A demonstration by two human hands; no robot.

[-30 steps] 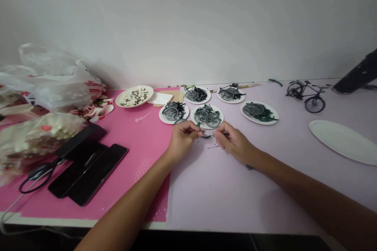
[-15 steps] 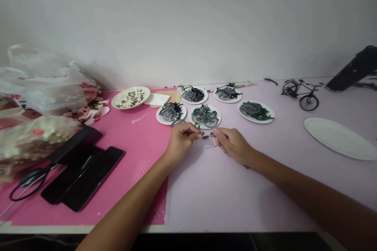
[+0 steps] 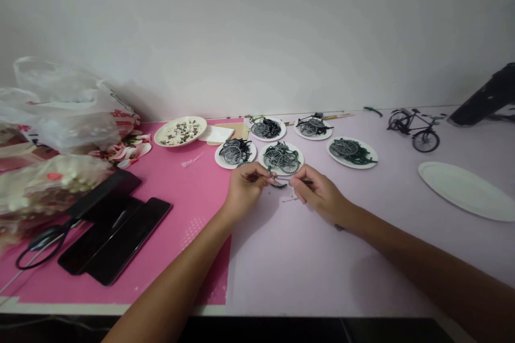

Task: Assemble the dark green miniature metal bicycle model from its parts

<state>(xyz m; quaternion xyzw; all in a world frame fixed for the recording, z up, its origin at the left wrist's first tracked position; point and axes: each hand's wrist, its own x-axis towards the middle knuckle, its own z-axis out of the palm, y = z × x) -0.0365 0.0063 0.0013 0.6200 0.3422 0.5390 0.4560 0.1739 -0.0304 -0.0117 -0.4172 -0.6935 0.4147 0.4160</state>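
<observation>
My left hand pinches a small dark green plastic bicycle part between thumb and fingertips. Facing it, my right hand is closed on a thin dark stick-like piece, mostly hidden by the fingers; its exact kind does not show. A narrow gap separates the two sets of fingertips. On the table just below them lies a tiny thin rod. Right behind my hands stands a white plate of grey spoked wheels and green parts.
More plates of model parts stand behind, among them a right-hand plate. An assembled model bicycle and an oval white dish are at right. Phones, plastic bags and a bowl of small pieces lie left.
My fingertips have drawn slightly apart, and more of the dark green part shows between them. The whole view has shifted a little.
</observation>
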